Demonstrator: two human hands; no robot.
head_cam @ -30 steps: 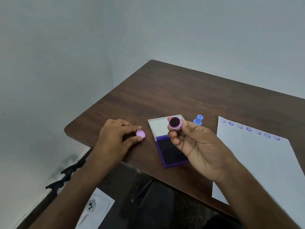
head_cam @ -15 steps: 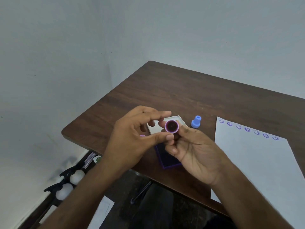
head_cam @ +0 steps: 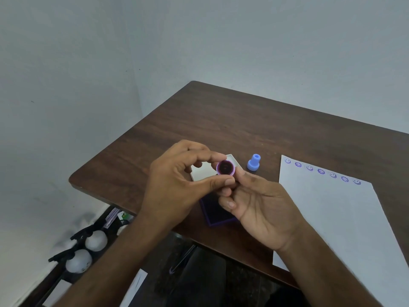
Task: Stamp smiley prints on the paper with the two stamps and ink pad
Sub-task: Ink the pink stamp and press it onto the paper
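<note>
Soft, even, rather dim light with a cool grey-blue cast fills the head view. Shadows are faint and diffuse; the wooden table shows only a dull sheen, no hard glare. Wide-angle distortion bends the edges, and the lower corners are smeared and soft.

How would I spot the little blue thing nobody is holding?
On the dark brown wooden table, look between the open ink pad's white lid and the white paper sheet. The small blue plastic stamp stands upright there, alone and untouched.
</note>
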